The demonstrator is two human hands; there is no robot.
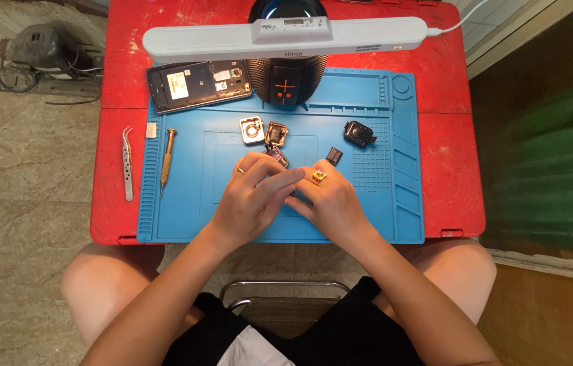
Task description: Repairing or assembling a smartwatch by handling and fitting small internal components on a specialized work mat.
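My left hand and my right hand meet over the middle of a blue work mat, fingers pinched together on a small part that the fingers hide. A ring with a yellow stone sits on my right hand. Just beyond my fingers lie a small dark module, a silver square frame, a gold-edged square frame and a little black chip. A black camera-like block rests farther right on the mat.
The mat lies on a red table. An opened phone sits at the back left, a black speaker under a white bar lamp. A screwdriver and tweezers lie left.
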